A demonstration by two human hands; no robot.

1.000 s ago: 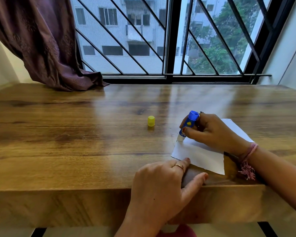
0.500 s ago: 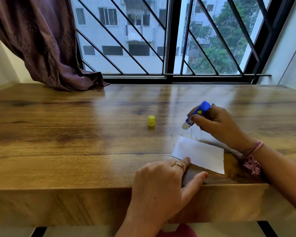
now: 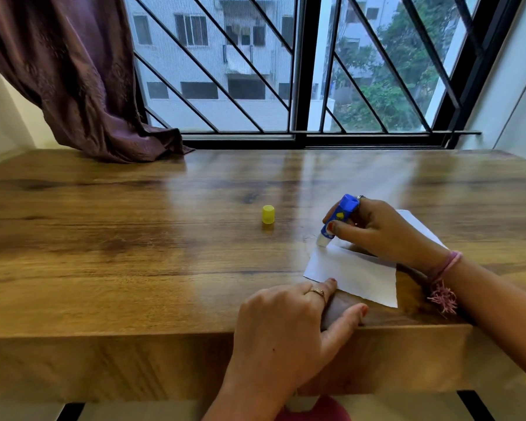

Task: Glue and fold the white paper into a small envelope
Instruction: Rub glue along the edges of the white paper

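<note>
Small yellow plastic cap (image 3: 268, 214) upright on the glossy wooden table (image 3: 104, 253), left hand (image 3: 289, 332) flat, fingertip pinning the folded white paper (image 3: 356, 275) near the front edge, right hand (image 3: 377, 229) gripping a blue glue stick (image 3: 339, 215), tip on the paper's far left corner.

Tabletop (image 3: 134, 253) left and centre open; only yellow cap (image 3: 268, 214) stands mid-board, well apart from paper (image 3: 356, 273). Curtain (image 3: 82, 86) blocks far-left corner. Window grille (image 3: 301, 71) closes the far edge. Right side taken by right hand (image 3: 380, 230) with glue stick (image 3: 337, 218).
</note>
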